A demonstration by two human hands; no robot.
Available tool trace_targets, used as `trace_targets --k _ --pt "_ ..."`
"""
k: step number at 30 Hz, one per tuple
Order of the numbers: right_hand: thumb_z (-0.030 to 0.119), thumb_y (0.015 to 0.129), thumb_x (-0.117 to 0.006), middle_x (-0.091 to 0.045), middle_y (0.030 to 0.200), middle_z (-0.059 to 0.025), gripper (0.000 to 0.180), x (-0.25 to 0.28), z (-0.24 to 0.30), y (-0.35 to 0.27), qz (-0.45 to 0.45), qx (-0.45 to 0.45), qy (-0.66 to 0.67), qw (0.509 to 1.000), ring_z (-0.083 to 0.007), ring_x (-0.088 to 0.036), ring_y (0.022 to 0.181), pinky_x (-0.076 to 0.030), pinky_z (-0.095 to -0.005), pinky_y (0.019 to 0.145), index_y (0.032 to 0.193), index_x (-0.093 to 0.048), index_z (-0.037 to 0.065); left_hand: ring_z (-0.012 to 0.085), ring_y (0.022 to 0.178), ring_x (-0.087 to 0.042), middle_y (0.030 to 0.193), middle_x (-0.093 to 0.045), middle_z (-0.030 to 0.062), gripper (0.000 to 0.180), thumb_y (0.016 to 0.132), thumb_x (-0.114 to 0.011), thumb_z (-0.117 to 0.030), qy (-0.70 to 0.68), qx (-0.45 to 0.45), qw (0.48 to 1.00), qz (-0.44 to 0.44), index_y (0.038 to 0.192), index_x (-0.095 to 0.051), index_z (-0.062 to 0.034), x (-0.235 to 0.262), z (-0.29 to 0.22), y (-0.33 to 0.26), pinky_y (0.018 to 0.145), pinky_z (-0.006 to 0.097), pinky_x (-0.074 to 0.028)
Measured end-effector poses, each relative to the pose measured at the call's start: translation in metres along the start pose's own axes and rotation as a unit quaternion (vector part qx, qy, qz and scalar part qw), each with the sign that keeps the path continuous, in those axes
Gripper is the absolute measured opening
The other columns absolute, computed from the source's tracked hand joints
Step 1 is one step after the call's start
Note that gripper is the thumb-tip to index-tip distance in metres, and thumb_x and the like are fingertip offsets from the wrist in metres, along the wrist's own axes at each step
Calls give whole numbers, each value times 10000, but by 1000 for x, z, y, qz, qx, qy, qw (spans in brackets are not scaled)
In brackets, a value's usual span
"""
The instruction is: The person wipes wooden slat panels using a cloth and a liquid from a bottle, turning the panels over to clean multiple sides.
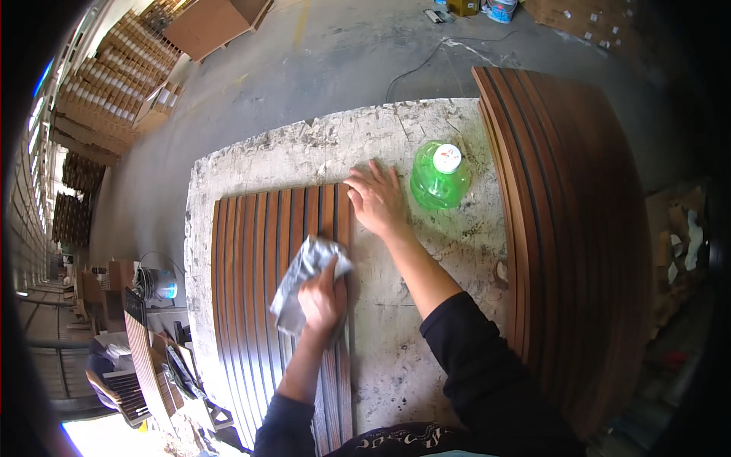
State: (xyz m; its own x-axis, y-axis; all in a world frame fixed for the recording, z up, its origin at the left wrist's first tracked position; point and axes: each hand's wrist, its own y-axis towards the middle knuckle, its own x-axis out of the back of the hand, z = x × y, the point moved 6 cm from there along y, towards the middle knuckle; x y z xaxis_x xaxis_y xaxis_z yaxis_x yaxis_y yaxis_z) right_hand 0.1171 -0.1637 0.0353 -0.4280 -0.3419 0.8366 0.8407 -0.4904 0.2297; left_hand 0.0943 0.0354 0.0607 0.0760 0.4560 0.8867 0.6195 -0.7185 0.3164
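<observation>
A brown slatted wood panel (251, 251) with dark grooves lies on the worktable. Pressed against its slats is a crumpled grey-white cloth (293, 288), held under my left hand (321, 301); slight blur softens both. My right hand (378, 202) rests with fingers spread by the panel's far right corner, its fingertips touching or close to that edge. Just right of this hand stands a green see-through bottle (439, 186) with a white cap.
The pale, stained worktable (388, 327) carries a stack of similar slatted panels (563, 213) along its right side. Boxes (213, 27) and stacked goods (122, 76) stand on the floor at the far left. A bucket (158, 283) is beyond the table's left edge. A thin cable (415, 68) crosses the floor.
</observation>
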Motion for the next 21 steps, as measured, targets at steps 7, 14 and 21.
trace_targets --k 7,14,21 --pt "215 882 -531 -494 1340 46 296 -8 11 2 -21 26 -7 999 -235 -340 1326 -224 -486 1111 1170 -600 214 325 564 -629 656 -632 173 302 821 -547 -241 41 23 999 -22 1085 -633 -123 -34 32 99 543 419 -507" --pt "234 928 -494 -461 1378 29 215 -8 2 -2 36 -6 10 999 -229 -288 1366 -112 -445 1155 1098 -626 238 210 455 -579 550 -579 115 356 783 -547 -138 -6 26 999 21 1119 -628 -55 10 0 -37 467 331 -475" --pt "176 809 -626 -525 1302 36 233 -3 8 3 -76 35 -27 996 -234 -399 1288 -244 -479 1107 1039 -659 191 336 628 -645 710 -648 171 311 795 -587 -232 36 50 998 -25 1093 -635 -157 -35 30 128 589 442 -514"
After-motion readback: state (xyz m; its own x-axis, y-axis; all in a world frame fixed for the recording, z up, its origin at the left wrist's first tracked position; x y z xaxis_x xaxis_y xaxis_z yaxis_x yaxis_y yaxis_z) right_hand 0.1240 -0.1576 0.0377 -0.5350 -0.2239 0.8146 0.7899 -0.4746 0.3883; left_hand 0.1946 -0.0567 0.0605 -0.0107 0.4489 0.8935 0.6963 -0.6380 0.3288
